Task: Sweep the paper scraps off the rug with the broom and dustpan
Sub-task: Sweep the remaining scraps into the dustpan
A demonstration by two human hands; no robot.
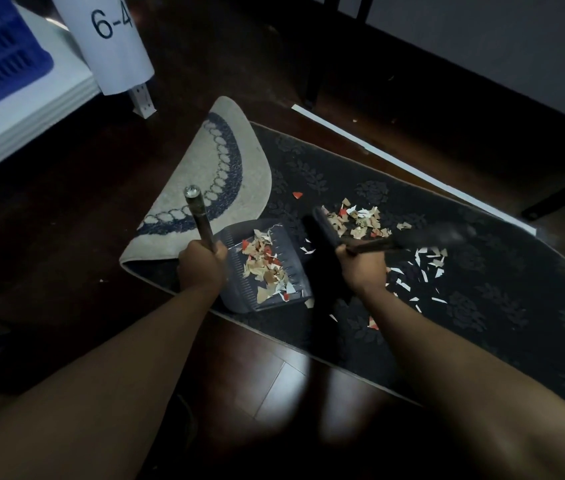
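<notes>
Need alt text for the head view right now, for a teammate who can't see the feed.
A person's left hand grips the dustpan handle while the right hand grips a dark broom, sweeping paper scraps on a dark patterned rug. The pan already holds scraps; more white scraps lie beside the right hand. The rug's far end is folded over.

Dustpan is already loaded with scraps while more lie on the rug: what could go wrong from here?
1. The dustpan, held by the left hand on its handle, could tip and spill its scraps.
2. The broom in the right hand might flick the pile past the pan.
3. White scraps beside the right hand may be missed.
</notes>
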